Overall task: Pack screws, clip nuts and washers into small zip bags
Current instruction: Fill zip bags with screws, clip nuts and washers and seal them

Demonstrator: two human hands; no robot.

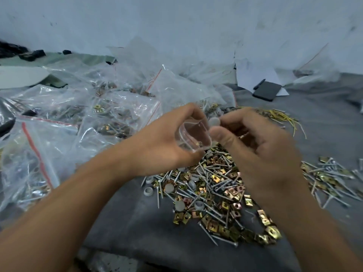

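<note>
1. Small zip bag (193,137): centre of the scene, above the hardware pile (212,193); thin, limp, slippery film. Best held at the mouth rim.
2. Left hand (167,142) curls round it, holding the mouth agape.
3. Right hand (253,142) pinches a light grey washer (214,121) at the mouth.

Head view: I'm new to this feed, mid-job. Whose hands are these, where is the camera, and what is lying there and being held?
No machine here: a person works bare-handed, filmed by one camera worn on the head, looking down. The left hand holds a small clear zip bag open. The right hand pinches a grey round washer at the bag's mouth. Below, on a grey cloth, lies a loose pile of screws, brassy clip nuts and grey washers. Filled zip bags are heaped to the left.
</note>
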